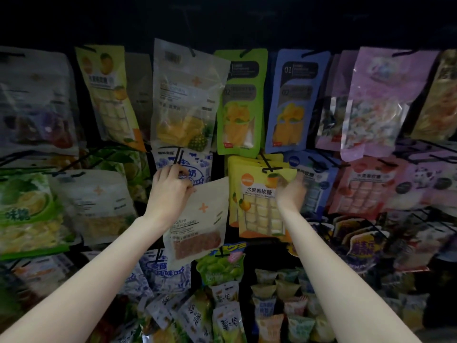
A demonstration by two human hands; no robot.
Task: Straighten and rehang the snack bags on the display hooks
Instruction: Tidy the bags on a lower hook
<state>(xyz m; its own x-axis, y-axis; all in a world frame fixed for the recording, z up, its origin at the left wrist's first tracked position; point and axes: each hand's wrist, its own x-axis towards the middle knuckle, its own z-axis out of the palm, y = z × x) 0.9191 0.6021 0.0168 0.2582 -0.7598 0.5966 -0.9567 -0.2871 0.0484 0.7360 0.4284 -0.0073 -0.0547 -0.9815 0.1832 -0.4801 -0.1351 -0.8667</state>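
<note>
My left hand [170,191] pinches the top left corner of a cream snack bag [200,219] with an orange plus mark; the bag hangs tilted just under a black display hook [178,158]. Behind that hook hangs a blue and white bag [197,169]. My right hand [291,194] reaches with loose fingers to the right edge of a yellow fruit-candy bag [257,201], which hangs on a hook [268,164]; whether it grips the bag is unclear. A clear pineapple bag [183,100] hangs crooked above.
Rows of hanging bags fill the dark rack: green [241,102] and blue [294,100] mango bags above, a pink bag [363,189] at right, a pale bag [96,206] at left. Small packets [277,308] lie in a bin below.
</note>
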